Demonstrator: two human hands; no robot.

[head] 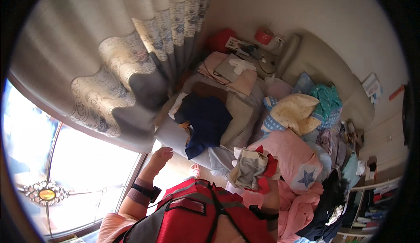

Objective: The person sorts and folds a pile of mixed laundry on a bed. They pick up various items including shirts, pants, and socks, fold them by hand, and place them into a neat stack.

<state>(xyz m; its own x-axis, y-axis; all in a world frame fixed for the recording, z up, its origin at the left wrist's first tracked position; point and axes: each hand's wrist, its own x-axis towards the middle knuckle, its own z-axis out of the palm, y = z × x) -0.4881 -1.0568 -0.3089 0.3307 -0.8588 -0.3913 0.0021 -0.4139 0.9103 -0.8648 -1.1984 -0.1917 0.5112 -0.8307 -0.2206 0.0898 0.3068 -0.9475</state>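
My left hand [161, 158] is raised beside the front edge of the bed, near the window, with loosely bent fingers and nothing visible in it. In front of my right forearm [271, 193] is a bundle of grey and beige cloth garments [249, 165] with red cloth [271, 165] poking out of it. This bundle hides most of my right hand, which seems to hold it from beneath. A dark navy garment [210, 120] is spread on the bed ahead of me. Just right of the bundle lies a pink pillow [292, 151] with a blue star patch.
Heaped bedding includes a cream cushion [292, 113], a teal polka-dot cloth [326, 100] and a pink blanket [297, 207]. Farther back, a grey laptop-like panel [233, 69] lies on pink cloth. Long curtains [141, 55] hang at left above the bright window [88, 157]. Shelves [357, 207] stand at right.
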